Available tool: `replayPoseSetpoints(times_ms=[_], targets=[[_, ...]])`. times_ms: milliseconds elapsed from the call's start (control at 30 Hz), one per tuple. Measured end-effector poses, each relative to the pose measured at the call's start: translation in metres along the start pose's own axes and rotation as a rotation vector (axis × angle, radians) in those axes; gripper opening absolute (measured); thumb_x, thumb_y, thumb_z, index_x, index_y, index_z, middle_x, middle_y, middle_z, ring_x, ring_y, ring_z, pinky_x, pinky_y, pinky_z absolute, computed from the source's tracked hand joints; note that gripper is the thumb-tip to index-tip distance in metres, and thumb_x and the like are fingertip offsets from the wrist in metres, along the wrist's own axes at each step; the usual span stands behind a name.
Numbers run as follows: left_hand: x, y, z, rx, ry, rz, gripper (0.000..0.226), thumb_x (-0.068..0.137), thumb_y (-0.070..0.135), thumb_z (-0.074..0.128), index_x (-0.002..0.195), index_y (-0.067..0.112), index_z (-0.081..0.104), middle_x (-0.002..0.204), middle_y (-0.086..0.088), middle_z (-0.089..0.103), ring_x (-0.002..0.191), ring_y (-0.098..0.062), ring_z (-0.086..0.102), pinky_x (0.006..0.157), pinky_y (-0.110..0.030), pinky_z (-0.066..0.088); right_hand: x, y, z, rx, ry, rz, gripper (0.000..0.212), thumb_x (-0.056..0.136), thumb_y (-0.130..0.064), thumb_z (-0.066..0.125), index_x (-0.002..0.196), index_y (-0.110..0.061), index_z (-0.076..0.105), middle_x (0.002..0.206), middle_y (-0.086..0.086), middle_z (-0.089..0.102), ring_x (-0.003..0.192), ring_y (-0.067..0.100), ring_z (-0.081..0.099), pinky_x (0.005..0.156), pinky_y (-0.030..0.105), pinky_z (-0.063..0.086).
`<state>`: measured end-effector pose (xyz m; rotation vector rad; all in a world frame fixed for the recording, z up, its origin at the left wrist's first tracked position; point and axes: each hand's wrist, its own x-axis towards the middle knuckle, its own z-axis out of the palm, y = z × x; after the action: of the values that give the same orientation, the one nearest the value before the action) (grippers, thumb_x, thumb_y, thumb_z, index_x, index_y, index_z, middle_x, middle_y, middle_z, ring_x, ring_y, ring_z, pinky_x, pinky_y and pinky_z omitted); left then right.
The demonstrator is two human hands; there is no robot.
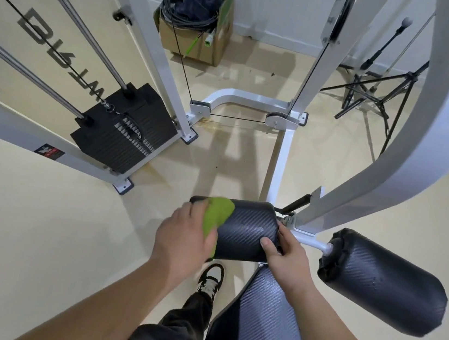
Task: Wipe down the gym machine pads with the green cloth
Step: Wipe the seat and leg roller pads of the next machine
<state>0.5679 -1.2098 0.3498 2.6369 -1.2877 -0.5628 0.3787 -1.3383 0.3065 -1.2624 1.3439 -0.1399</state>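
A glossy beige floor (38, 231) filled most of the frame and met a pale wall (281, 9) along the top edge. The white steel machine frame (428, 134) swept in a broad curve down the right side, with straight uprights rising through the centre. In the left half a black weight stack (125, 134) of ribbed plates sat under two chrome guide rods (75, 17), and a thin black cable (177, 41) ran down past them.

At the bottom centre lay the long seat pad (262, 331), black with a carbon-weave texture. The right roller pad (382, 284), a fat cylinder in the same skin, stuck out at the lower right. The middle roller pad (250, 227) lay across the centre, just above the seat pad.

At the top centre a cardboard box (194, 40) held coiled dark cables, and a black tripod (371, 89) stood at the upper right. A black-and-white shoe (211, 279) showed below the middle roller.

The left grip (183, 238) was curled round the green cloth (216, 211), pressing it on that roller's left end. The right grip (289, 255) clasped its right end, thumb on top.
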Motion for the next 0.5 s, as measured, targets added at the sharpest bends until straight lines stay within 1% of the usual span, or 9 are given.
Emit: replayPoseSetpoints(times_ms=[67,100,200,267,300,333,400,433,500], targets=[[0.015,0.03,0.003,0.002,0.006,-0.124,0.041,0.087,0.037,0.063,0.12,0.014,0.055,0.102,-0.008,0.059,0.088,-0.029,0.061,0.068,-0.039,0.05,0.002,-0.004,0.001,0.021,-0.001,0.008,0.05,0.094,-0.018,0.073,0.141,-0.028,0.06,0.123,-0.012,0.071,0.117,0.009,0.066,0.11,0.037,0.049],[0.021,0.051,0.009,0.049,-0.021,-0.111,0.042,0.084,0.036,0.068,0.117,0.014,0.057,0.102,-0.01,0.059,0.087,-0.03,0.061,0.066,-0.039,0.05,0.004,-0.004,0.0,0.016,-0.003,0.015,0.049,0.093,-0.017,0.074,0.139,-0.027,0.061,0.121,-0.012,0.072,0.115,0.009,0.067,0.109,0.038,0.05],[0.028,0.108,0.025,0.07,-0.097,0.094,0.047,0.077,0.035,0.074,0.115,0.014,0.057,0.102,-0.012,0.06,0.087,-0.032,0.064,0.065,-0.039,0.051,0.008,-0.003,-0.005,-0.025,-0.025,0.024,0.037,0.086,-0.011,0.074,0.121,-0.024,0.071,0.104,-0.005,0.078,0.099,0.009,0.07,0.095,0.037,0.056],[0.031,0.119,0.027,0.055,-0.147,0.19,0.05,0.086,0.033,0.065,0.13,0.015,0.05,0.116,-0.014,0.056,0.101,-0.035,0.061,0.077,-0.043,0.051,0.008,-0.004,-0.009,-0.094,-0.02,0.014,0.023,0.084,-0.004,0.07,0.101,-0.02,0.071,0.095,0.009,0.076,0.084,0.017,0.064,0.082,0.035,0.054],[0.035,0.113,0.022,0.08,-0.172,0.215,0.054,0.089,0.035,0.061,0.138,0.018,0.044,0.122,-0.013,0.053,0.108,-0.035,0.058,0.083,-0.044,0.05,0.009,-0.003,-0.009,-0.093,-0.008,0.011,0.023,0.085,-0.001,0.069,0.099,-0.02,0.07,0.095,0.009,0.075,0.084,0.018,0.065,0.084,0.035,0.054],[0.037,0.101,0.017,0.115,-0.174,0.229,0.058,0.091,0.037,0.059,0.143,0.021,0.04,0.126,-0.012,0.052,0.112,-0.034,0.057,0.086,-0.044,0.049,0.009,-0.002,-0.008,-0.062,-0.004,0.018,0.026,0.088,-0.001,0.069,0.104,-0.021,0.07,0.098,0.005,0.076,0.089,0.016,0.068,0.091,0.034,0.056],[0.039,0.065,0.003,0.159,-0.133,0.177,0.059,0.092,0.04,0.058,0.146,0.026,0.038,0.123,-0.01,0.053,0.111,-0.033,0.058,0.084,-0.043,0.05,0.007,-0.002,-0.006,0.021,-0.029,0.039,0.038,0.093,-0.004,0.072,0.128,-0.017,0.066,0.116,-0.004,0.074,0.106,0.007,0.069,0.106,0.033,0.051],[0.041,0.043,-0.002,0.137,-0.104,0.095,0.056,0.093,0.04,0.056,0.144,0.027,0.039,0.119,-0.009,0.054,0.107,-0.032,0.06,0.081,-0.041,0.05,0.008,-0.001,-0.005,0.038,-0.037,0.039,0.045,0.094,-0.007,0.072,0.137,-0.014,0.062,0.124,-0.004,0.072,0.114,0.008,0.067,0.111,0.035,0.048],[0.042,0.005,-0.013,0.086,-0.047,-0.093,0.047,0.095,0.04,0.053,0.138,0.023,0.044,0.112,-0.009,0.056,0.1,-0.033,0.062,0.075,-0.039,0.048,0.01,0.001,-0.005,0.036,-0.042,0.032,0.052,0.094,-0.011,0.073,0.144,-0.016,0.059,0.129,-0.005,0.071,0.121,0.009,0.066,0.113,0.037,0.047]])
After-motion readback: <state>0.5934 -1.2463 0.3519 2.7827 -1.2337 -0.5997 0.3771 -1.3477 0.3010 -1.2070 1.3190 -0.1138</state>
